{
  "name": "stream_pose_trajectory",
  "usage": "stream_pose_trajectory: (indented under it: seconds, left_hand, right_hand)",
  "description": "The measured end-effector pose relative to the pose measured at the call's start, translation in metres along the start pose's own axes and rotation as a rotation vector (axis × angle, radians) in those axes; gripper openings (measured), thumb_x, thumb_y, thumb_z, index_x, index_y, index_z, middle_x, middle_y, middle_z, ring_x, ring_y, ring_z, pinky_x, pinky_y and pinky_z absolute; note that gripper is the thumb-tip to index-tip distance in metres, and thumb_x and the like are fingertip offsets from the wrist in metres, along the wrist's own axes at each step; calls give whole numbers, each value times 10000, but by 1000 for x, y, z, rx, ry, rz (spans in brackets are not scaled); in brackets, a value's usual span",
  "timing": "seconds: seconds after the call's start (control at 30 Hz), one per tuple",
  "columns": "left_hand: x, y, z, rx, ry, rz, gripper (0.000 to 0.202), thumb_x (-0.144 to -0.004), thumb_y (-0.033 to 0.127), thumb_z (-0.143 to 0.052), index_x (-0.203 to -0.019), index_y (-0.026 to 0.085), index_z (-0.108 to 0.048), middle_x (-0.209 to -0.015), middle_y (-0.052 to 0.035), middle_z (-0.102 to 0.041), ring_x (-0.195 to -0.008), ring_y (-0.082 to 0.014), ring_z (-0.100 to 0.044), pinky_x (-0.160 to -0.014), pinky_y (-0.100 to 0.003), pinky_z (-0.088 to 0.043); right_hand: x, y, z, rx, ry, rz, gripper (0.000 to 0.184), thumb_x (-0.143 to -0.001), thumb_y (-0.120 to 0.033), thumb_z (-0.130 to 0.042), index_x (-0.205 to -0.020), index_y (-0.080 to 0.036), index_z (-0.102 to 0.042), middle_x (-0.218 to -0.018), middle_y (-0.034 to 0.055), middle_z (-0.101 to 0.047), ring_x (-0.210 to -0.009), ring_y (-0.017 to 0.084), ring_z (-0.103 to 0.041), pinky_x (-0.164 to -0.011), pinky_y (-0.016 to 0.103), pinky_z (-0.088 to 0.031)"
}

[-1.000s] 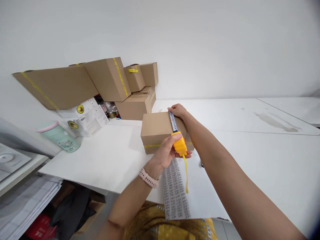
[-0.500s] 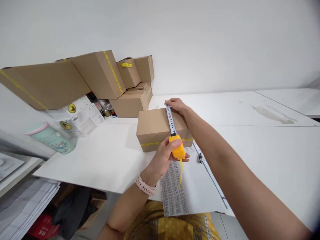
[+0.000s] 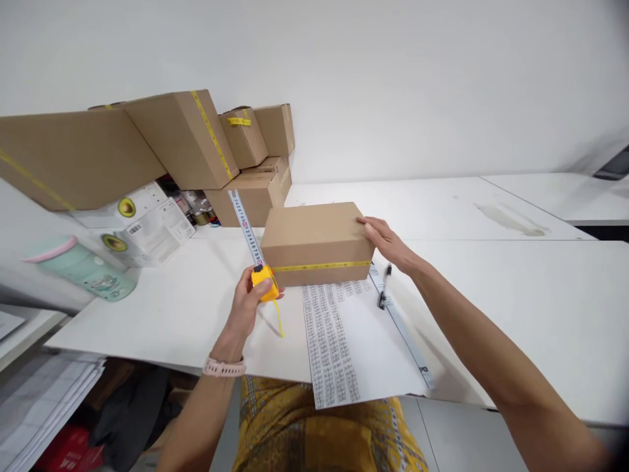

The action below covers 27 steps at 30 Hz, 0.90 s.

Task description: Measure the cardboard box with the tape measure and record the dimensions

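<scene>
The left hand (image 3: 246,301) is closed round a yellow tape measure (image 3: 265,284), thumb on top of its case. The blade (image 3: 246,227) is drawn out and points away from the person, past the left end of the box (image 3: 317,226); the case is beside the box's front left corner, and whether the two touch is unclear. A yellow strap (image 3: 280,319) hangs from the case, and a pink band (image 3: 223,367) circles the left wrist.

The right hand (image 3: 387,242) is loosely spread, its fingertips resting on the box's top at the right end, not wrapped round it. The box thus lies between the hands, flat on the worktop (image 3: 515,295), with yellow tape (image 3: 319,267) across its front.

Nearer the person, a printed sheet (image 3: 378,347) reaches from the box's front to the worktop's near edge. A pen (image 3: 385,287) lies by the sheet's right side, just in front of the right hand.

Farther left, taped cartons (image 3: 177,141) are stacked by the wall (image 3: 417,85), above white packs (image 3: 160,229) showing avocados. A mint tumbler (image 3: 95,270) stands beside the packs.
</scene>
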State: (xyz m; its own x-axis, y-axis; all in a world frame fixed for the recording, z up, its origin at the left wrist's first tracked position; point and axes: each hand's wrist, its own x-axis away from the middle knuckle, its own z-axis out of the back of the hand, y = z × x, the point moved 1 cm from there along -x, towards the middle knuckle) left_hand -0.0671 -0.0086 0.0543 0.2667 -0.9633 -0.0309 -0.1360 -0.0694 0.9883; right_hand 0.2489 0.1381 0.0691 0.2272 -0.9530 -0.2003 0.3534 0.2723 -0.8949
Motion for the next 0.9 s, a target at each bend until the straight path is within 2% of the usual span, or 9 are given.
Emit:
stream_pose_trajectory:
  seconds: [0.07, 0.17, 0.3, 0.37, 0.43, 0.53, 0.6, 0.77, 0.9]
  left_hand:
    - [-11, 17, -1, 16, -6, -49, 570, -646, 451, -844, -1072, 207, -554, -959, -6, -651, -702, -212, -728, -715, -422, -635]
    - [-24, 42, -1, 31, -49, -90, 561, -668, 455, -818, -1099, 191, -576, -1121, -65, -679, -729, -226, -735, -728, -437, -640]
    - [-19, 55, -7, 5, -24, -144, 545, -674, 464, -815, -1086, 198, -576, -1357, -104, -613, -730, -211, -729, -702, -417, -644]
    - [-5, 51, -16, -19, -47, -185, 547, -678, 442, -834, -1109, 234, -569, -1425, -91, -573, -755, -210, -733, -711, -419, -650]
    - [12, 39, -29, -12, -176, -156, 556, -671, 423, -857, -1120, 263, -570, -1422, -83, -573, -772, -217, -740, -712, -422, -655]
    - [32, 17, -54, 41, -430, 10, 572, -671, 428, -874, -1131, 268, -573, -1388, -104, -585, -799, -233, -747, -672, -381, -650]
    - [37, 3, -69, 77, -507, 106, 584, -669, 435, -882, -1129, 259, -568, -1414, -118, -559, -817, -227, -743, -657, -347, -638]
    - [35, -22, -86, 148, -538, 196, 589, -667, 425, -892, -1123, 247, -565, -1425, -119, -529, -802, -196, -738, -682, -335, -628]
    - [36, -32, -87, 181, -531, 214, 573, -666, 420, -899, -1088, 248, -553, -1354, -104, -558, -782, -188, -731, -667, -331, -621]
  right_hand:
    - [-8, -21, 0, 99, 79, 50, 503, -921, -644, -554, -1268, -297, -663, -1465, 94, -503, -1285, 265, -524, -1023, 361, -481]
    - [-32, -47, 6, 227, 216, 52, 463, -911, -650, -557, -1008, -226, -713, -1249, 120, -634, -1140, 295, -573, -997, 433, -457]
    - [-64, -62, 4, 452, 271, 204, 330, -978, -445, -490, -831, -220, -682, -1061, 119, -710, -1151, 341, -524, -1000, 488, -397]
    - [-73, -65, -4, 545, 251, 326, 307, -993, -335, -423, -865, -221, -678, -1049, 117, -722, -1104, 329, -544, -995, 489, -378]
    - [-77, -66, -16, 611, 223, 419, 331, -998, -258, -347, -946, -218, -672, -1034, 114, -725, -1018, 303, -575, -984, 470, -371]
    - [-77, -65, -29, 685, 247, 467, 378, -1002, -205, -272, -1068, -220, -644, -1062, 109, -718, -985, 286, -582, -972, 445, -359]
    - [-76, -65, -33, 724, 276, 461, 395, -1014, -208, -250, -1138, -226, -624, -1072, 105, -711, -998, 288, -575, -958, 440, -352]
    - [-74, -65, -33, 770, 278, 492, 478, -1041, -217, -210, -1390, -267, -533, -1007, 78, -694, -945, 276, -552, -888, 424, -346]
    - [-75, -64, -32, 787, 252, 546, 519, -1054, -233, -215, -1423, -358, -558, -1025, 72, -679, -937, 262, -515, -859, 420, -328]
